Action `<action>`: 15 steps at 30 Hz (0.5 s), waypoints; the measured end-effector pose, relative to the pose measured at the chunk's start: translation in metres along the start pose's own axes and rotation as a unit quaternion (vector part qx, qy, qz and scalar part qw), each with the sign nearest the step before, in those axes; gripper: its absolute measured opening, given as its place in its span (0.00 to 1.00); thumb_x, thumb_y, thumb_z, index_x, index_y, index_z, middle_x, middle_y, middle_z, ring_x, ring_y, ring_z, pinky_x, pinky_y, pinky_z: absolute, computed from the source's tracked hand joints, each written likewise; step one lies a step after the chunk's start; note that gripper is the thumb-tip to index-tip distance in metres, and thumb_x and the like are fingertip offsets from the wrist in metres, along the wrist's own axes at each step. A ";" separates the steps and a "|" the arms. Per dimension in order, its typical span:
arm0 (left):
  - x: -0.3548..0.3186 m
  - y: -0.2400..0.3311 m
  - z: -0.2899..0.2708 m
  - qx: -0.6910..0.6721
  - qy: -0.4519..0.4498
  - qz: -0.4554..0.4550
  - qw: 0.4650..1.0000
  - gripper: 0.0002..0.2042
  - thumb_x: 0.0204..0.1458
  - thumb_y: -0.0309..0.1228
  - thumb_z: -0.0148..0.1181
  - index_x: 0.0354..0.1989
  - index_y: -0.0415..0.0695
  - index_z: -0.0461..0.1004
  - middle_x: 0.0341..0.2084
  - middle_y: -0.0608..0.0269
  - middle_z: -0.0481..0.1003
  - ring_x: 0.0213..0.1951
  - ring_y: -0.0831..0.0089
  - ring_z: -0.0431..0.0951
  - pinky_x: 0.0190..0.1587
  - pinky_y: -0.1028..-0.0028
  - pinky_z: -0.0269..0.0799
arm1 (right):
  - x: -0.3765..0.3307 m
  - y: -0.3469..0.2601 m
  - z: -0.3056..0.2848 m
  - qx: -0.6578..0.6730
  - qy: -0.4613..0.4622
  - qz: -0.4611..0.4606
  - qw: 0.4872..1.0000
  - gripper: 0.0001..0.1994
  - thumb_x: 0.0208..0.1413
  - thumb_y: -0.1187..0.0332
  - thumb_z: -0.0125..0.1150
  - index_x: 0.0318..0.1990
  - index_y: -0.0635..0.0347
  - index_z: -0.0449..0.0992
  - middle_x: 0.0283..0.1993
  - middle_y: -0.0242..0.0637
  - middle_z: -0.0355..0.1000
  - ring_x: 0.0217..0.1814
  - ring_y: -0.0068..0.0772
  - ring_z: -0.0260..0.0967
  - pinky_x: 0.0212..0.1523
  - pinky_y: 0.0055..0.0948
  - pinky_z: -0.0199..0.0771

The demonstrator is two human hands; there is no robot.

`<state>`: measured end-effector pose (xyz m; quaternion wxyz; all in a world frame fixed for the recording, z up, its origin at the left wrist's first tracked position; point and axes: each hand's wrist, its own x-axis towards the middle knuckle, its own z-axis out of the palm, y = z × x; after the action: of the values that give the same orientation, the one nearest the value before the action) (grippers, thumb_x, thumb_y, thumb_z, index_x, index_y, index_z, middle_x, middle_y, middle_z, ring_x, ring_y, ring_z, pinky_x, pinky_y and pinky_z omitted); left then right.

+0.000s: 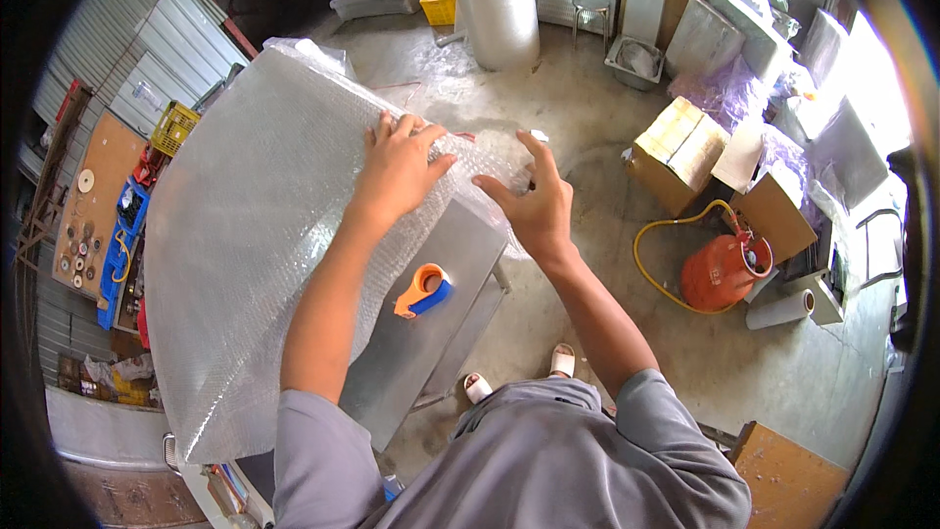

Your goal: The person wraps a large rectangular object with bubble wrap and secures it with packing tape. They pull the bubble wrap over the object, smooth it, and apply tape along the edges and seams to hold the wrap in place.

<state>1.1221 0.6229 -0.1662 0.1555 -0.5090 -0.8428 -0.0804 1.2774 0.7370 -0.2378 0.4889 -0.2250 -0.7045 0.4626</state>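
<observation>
Since the bubble wrap (245,206) draped over the table (397,367) looks light, floppy and slick, I'd pinch its edge, left hand (397,168) spread on it, right hand (540,204) loosely open by the table's far end.

The left hand (397,168) spreads its fingers (407,125), palm down; beyond its thumb (442,168), the right hand (541,208) holds thumb and index finger (538,151) apart.

We see silvery-clear bubble wrap (255,167) patterned with small dots, a grey counter (460,250), an orange-and-blue tape dispenser (415,298), and an orange-red gas cylinder (718,270).
</observation>
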 end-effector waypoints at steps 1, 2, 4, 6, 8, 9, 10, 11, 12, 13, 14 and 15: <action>-0.002 -0.001 -0.002 -0.002 -0.001 0.001 1.000 0.20 0.58 0.46 0.65 0.55 0.49 0.80 0.57 0.56 0.74 0.65 0.44 0.65 0.69 0.49 0.57 | 0.002 0.002 -0.001 -0.010 -0.017 0.019 1.000 0.26 0.44 0.62 0.84 0.47 0.67 0.80 0.35 0.44 0.80 0.32 0.28 0.73 0.39 0.34 0.75; -0.003 0.000 -0.002 -0.005 -0.002 0.001 1.000 0.20 0.58 0.46 0.64 0.54 0.49 0.80 0.57 0.56 0.74 0.65 0.44 0.65 0.69 0.49 0.57 | 0.005 0.005 -0.004 -0.023 -0.033 0.037 0.998 0.27 0.44 0.61 0.83 0.49 0.67 0.80 0.36 0.45 0.80 0.33 0.28 0.74 0.39 0.33 0.75; -0.007 -0.001 -0.006 -0.010 -0.012 -0.002 1.000 0.20 0.58 0.46 0.64 0.54 0.49 0.80 0.57 0.54 0.74 0.65 0.42 0.64 0.69 0.47 0.56 | 0.011 0.010 -0.012 -0.052 -0.080 0.070 0.993 0.26 0.47 0.59 0.81 0.48 0.68 0.81 0.35 0.45 0.80 0.32 0.28 0.73 0.40 0.32 0.75; 0.000 0.002 -0.001 -0.027 -0.010 0.005 1.000 0.20 0.58 0.46 0.64 0.54 0.49 0.80 0.58 0.53 0.73 0.66 0.39 0.63 0.70 0.46 0.55 | 0.014 0.029 -0.012 -0.016 -0.077 0.019 0.997 0.22 0.51 0.55 0.77 0.39 0.68 0.82 0.23 0.48 0.73 0.23 0.29 0.64 0.30 0.38 0.70; -0.003 0.004 -0.007 -0.026 -0.026 -0.013 0.999 0.21 0.59 0.46 0.64 0.56 0.49 0.79 0.59 0.51 0.72 0.68 0.36 0.60 0.71 0.42 0.52 | 0.016 0.017 -0.014 -0.040 -0.126 0.101 0.986 0.20 0.56 0.55 0.73 0.31 0.69 0.79 0.20 0.50 0.70 0.22 0.31 0.59 0.28 0.40 0.67; -0.001 0.005 -0.011 -0.027 -0.030 -0.014 0.999 0.22 0.59 0.47 0.64 0.57 0.49 0.79 0.60 0.50 0.71 0.69 0.36 0.59 0.71 0.41 0.51 | 0.017 0.016 -0.014 -0.047 -0.133 0.122 0.982 0.21 0.58 0.56 0.71 0.29 0.69 0.78 0.20 0.51 0.69 0.21 0.33 0.58 0.28 0.41 0.66; -0.003 0.004 -0.011 -0.030 -0.039 -0.019 0.999 0.22 0.59 0.47 0.64 0.58 0.50 0.78 0.60 0.50 0.71 0.69 0.35 0.58 0.71 0.40 0.50 | 0.016 0.020 -0.013 -0.055 -0.144 0.148 0.977 0.21 0.60 0.56 0.69 0.27 0.70 0.76 0.20 0.53 0.68 0.21 0.36 0.56 0.27 0.42 0.64; -0.004 0.003 -0.012 -0.032 -0.049 -0.024 0.998 0.23 0.59 0.47 0.63 0.59 0.50 0.77 0.61 0.50 0.71 0.70 0.34 0.57 0.72 0.39 0.49 | 0.015 0.023 -0.012 -0.062 -0.137 0.113 0.982 0.22 0.61 0.56 0.67 0.26 0.69 0.74 0.19 0.50 0.66 0.20 0.34 0.57 0.26 0.41 0.64; -0.003 0.004 -0.008 -0.037 -0.050 -0.024 0.998 0.23 0.59 0.47 0.63 0.61 0.51 0.77 0.61 0.50 0.70 0.70 0.34 0.57 0.72 0.39 0.49 | 0.015 0.028 -0.012 -0.071 -0.126 0.079 0.986 0.22 0.62 0.57 0.66 0.24 0.69 0.72 0.17 0.47 0.64 0.20 0.31 0.57 0.26 0.39 0.63; -0.003 0.003 -0.008 -0.038 -0.052 -0.027 0.998 0.24 0.59 0.47 0.63 0.62 0.52 0.76 0.62 0.49 0.70 0.70 0.34 0.56 0.72 0.38 0.48 | 0.015 0.029 -0.010 -0.076 -0.119 0.045 0.989 0.23 0.64 0.57 0.64 0.23 0.68 0.70 0.16 0.44 0.62 0.20 0.28 0.57 0.25 0.38 0.63; -0.003 0.002 -0.009 -0.039 -0.053 -0.032 0.997 0.24 0.59 0.47 0.63 0.63 0.52 0.75 0.63 0.49 0.69 0.71 0.34 0.56 0.72 0.37 0.48 | 0.014 0.026 -0.010 -0.080 -0.115 0.025 0.990 0.23 0.64 0.58 0.63 0.23 0.68 0.69 0.16 0.46 0.62 0.19 0.32 0.58 0.25 0.39 0.62; -0.002 0.002 -0.007 -0.033 -0.064 -0.037 0.997 0.26 0.60 0.48 0.61 0.65 0.54 0.74 0.66 0.50 0.67 0.71 0.36 0.55 0.73 0.39 0.47 | 0.013 0.024 -0.013 -0.085 -0.107 0.009 0.991 0.23 0.65 0.59 0.63 0.23 0.69 0.69 0.17 0.48 0.61 0.19 0.35 0.58 0.25 0.40 0.62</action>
<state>1.1262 0.6202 -0.1603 0.0809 -0.4866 -0.8661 -0.0815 1.2803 0.7640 -0.2509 0.3855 -0.2208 -0.7878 0.4267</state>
